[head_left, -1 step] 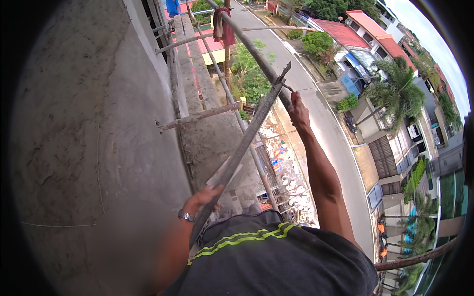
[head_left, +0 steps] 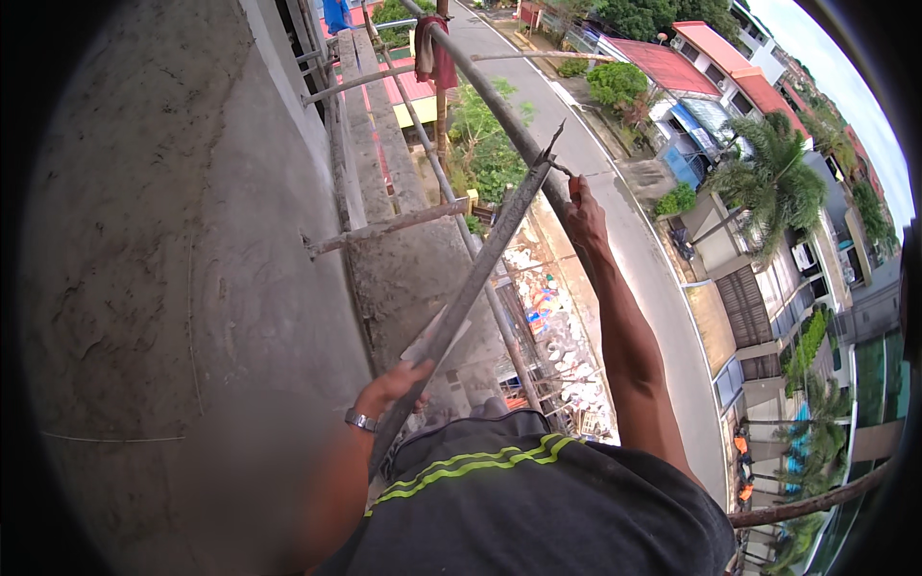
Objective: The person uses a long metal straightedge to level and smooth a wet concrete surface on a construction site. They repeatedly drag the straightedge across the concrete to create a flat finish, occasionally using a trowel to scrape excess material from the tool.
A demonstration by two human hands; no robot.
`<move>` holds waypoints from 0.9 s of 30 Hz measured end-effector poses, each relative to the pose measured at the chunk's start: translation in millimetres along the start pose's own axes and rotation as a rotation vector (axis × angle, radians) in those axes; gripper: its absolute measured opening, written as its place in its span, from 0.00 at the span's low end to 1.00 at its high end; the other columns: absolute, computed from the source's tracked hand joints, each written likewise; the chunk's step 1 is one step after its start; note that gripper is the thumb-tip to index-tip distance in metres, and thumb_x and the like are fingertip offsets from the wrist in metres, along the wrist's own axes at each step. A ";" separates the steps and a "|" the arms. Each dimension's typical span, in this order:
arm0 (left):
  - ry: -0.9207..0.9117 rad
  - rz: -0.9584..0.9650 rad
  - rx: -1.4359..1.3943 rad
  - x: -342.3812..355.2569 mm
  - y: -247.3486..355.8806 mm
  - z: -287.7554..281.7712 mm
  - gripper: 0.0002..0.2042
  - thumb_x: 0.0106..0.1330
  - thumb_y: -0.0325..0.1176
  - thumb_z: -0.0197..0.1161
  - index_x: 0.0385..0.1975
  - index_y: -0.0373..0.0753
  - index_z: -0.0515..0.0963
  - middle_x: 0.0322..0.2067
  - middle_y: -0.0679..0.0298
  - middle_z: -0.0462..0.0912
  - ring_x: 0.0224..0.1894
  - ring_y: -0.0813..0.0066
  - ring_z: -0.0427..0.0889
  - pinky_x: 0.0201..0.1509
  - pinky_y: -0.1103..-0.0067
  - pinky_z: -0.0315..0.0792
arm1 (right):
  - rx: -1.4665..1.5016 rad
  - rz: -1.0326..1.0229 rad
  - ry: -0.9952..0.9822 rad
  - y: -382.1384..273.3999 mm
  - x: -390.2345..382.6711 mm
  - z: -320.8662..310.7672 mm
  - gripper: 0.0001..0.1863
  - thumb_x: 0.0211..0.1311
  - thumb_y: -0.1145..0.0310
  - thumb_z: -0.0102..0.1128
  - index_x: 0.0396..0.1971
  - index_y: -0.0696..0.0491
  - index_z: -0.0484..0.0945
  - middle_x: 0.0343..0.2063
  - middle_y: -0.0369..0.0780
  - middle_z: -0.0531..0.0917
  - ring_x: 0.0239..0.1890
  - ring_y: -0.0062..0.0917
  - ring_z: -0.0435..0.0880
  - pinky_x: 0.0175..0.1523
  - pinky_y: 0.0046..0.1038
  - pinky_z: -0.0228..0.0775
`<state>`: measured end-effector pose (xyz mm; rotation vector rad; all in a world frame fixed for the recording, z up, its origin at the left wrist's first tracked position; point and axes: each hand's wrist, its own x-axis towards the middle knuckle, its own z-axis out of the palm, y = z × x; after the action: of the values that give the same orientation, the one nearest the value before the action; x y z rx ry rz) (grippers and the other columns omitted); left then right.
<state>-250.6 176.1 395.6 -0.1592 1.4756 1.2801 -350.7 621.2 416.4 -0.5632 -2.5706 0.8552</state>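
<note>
My left hand (head_left: pixel 392 384), with a metal-banded watch on the wrist, is closed round the lower part of a long grey straight bar (head_left: pixel 485 261). The bar slants up and away to the right. A pale flat piece (head_left: pixel 437 336) shows behind it near my left fingers; I cannot tell whether this hand holds it too. With my arm stretched out, my right hand (head_left: pixel 586 223) grips the reddish handle of a small trowel. The thin trowel blade (head_left: pixel 550 151), seen nearly edge-on, is at the bar's far end, beside the scaffold rail.
A grey plastered wall (head_left: pixel 259 259) rises on my left. Scaffold rails (head_left: pixel 499 108) and a crosspiece (head_left: pixel 389 228) surround planks (head_left: pixel 370 125). A dark red cloth (head_left: pixel 437 60) hangs on the rail. Far below lie rubble (head_left: pixel 581 370) and a road (head_left: pixel 663 307).
The trowel blade has turned slightly and looks thinner at its tip. My right hand has shifted very slightly; my left hand and the bar stay in place.
</note>
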 end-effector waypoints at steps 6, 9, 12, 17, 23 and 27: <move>0.002 0.017 0.079 4.2 -3.9 -1.6 0.24 0.69 0.55 0.53 0.37 0.35 0.73 0.19 0.63 0.76 0.16 0.77 0.75 0.22 0.77 0.74 | 0.043 0.104 0.061 -17.6 -11.0 -0.1 0.39 0.56 0.69 0.52 0.70 0.51 0.51 0.37 0.58 0.82 0.36 0.50 0.82 0.42 0.42 0.71; -0.015 0.042 0.076 4.8 -2.5 -2.4 0.25 0.69 0.56 0.52 0.39 0.35 0.73 0.19 0.63 0.76 0.16 0.77 0.75 0.22 0.77 0.74 | 0.048 0.043 0.059 -12.6 -2.3 -10.0 0.38 0.58 0.69 0.51 0.70 0.51 0.50 0.37 0.57 0.82 0.37 0.51 0.82 0.44 0.42 0.72; 0.027 0.065 0.085 5.6 -8.6 -1.3 0.25 0.70 0.56 0.51 0.39 0.34 0.73 0.19 0.62 0.77 0.16 0.77 0.75 0.22 0.77 0.74 | 0.197 0.100 0.241 -55.8 -25.7 -10.6 0.38 0.58 0.68 0.50 0.70 0.51 0.50 0.38 0.59 0.81 0.42 0.52 0.81 0.48 0.42 0.70; 0.061 0.073 0.118 16.4 -2.6 5.8 0.24 0.70 0.54 0.52 0.37 0.33 0.73 0.19 0.61 0.76 0.16 0.76 0.75 0.21 0.77 0.74 | 0.003 0.028 0.050 -18.5 -25.6 -6.0 0.39 0.58 0.69 0.52 0.70 0.51 0.49 0.43 0.57 0.81 0.39 0.51 0.81 0.47 0.43 0.71; 0.091 0.107 0.157 23.7 3.9 18.4 0.24 0.70 0.53 0.53 0.35 0.32 0.72 0.19 0.60 0.76 0.16 0.74 0.75 0.20 0.76 0.73 | -0.120 -0.015 0.048 -11.0 -28.1 -1.4 0.40 0.57 0.70 0.52 0.70 0.51 0.48 0.36 0.55 0.82 0.39 0.49 0.82 0.45 0.41 0.72; 0.057 0.075 0.121 32.5 -3.0 10.2 0.26 0.71 0.49 0.52 0.52 0.28 0.64 0.20 0.57 0.76 0.16 0.71 0.77 0.18 0.74 0.74 | 0.086 0.074 0.179 -40.0 -27.7 -16.4 0.39 0.58 0.70 0.51 0.70 0.51 0.49 0.38 0.58 0.81 0.40 0.52 0.81 0.47 0.45 0.71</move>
<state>-254.2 199.4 370.8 -0.0615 1.6164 1.2513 -329.6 586.3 447.7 -0.6800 -2.3528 0.8921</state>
